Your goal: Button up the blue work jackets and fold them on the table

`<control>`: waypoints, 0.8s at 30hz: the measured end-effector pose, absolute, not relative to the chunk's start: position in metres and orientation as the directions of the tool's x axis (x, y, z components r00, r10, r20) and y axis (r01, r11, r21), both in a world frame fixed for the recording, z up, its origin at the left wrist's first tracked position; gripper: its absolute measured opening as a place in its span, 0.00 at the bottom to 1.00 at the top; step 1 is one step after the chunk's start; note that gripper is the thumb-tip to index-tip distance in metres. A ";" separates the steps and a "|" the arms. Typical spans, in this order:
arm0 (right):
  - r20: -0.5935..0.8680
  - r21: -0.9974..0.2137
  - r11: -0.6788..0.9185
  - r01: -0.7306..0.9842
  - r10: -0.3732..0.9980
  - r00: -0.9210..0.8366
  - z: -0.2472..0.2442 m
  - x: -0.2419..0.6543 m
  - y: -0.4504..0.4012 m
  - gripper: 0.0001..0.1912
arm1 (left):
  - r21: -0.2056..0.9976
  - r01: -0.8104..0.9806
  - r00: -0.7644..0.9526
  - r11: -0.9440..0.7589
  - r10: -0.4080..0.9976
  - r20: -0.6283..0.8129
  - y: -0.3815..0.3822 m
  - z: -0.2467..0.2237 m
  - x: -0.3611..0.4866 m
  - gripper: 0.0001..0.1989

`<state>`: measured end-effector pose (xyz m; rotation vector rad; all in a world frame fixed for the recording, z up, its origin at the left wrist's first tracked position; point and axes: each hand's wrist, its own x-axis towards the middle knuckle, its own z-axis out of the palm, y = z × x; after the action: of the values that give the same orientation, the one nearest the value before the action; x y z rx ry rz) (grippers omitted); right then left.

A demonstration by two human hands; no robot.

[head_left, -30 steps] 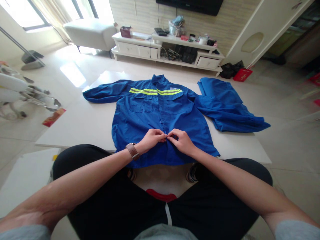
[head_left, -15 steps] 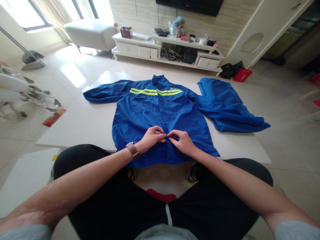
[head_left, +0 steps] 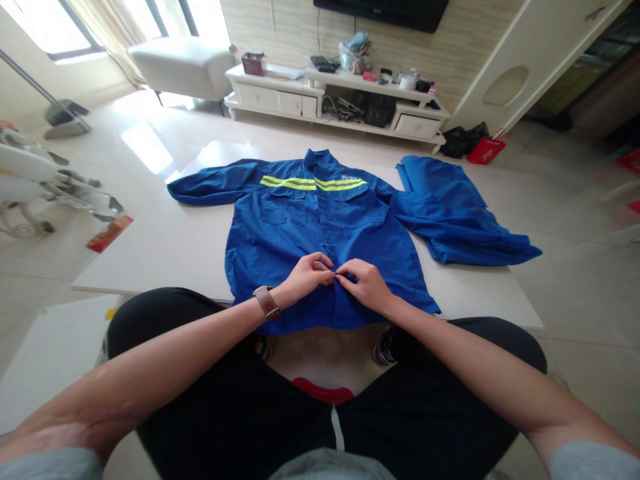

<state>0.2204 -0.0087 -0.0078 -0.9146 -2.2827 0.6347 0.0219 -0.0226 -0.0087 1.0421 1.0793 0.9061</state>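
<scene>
A blue work jacket with a yellow and grey reflective stripe across the chest lies spread front side up, collar pointing away from me. My left hand, with a brown watch on the wrist, pinches the front edge low on the jacket. Close against it, my right hand pinches the same spot from the other side. The fingertips nearly meet at the front opening. Whatever small part of the placket lies between them is hidden.
Under the jacket is a low white board. Folded blue cloth lies at its right, partly under the jacket's sleeve. A white TV cabinet stands beyond, with a grey bench to its left. A red bag sits on the floor.
Both hands stay at the same place on the jacket front, with only slight finger movement. The jacket lies as before.
</scene>
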 end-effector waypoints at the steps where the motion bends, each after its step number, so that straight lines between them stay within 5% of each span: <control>1: 0.345 -0.606 0.655 0.452 0.728 -0.593 -0.008 0.220 -0.009 0.05 | 0.965 -0.070 0.249 0.251 0.942 -0.226 -0.023 -0.010 0.021 0.12; 12: 0.362 -0.618 0.644 0.452 0.742 -0.564 -0.004 0.218 -0.008 0.05 | 0.988 -0.048 0.246 0.146 0.961 -0.130 -0.021 -0.015 0.020 0.13; 24: 0.341 -0.633 0.608 0.480 0.775 -0.532 -0.004 0.219 -0.007 0.03 | 0.964 -0.146 0.196 0.220 0.962 -0.190 -0.022 -0.007 0.022 0.16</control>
<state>0.2189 -0.0069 -0.0043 -0.9850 -2.2255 0.6325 0.0216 -0.0224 -0.0074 1.0180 1.0488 1.0025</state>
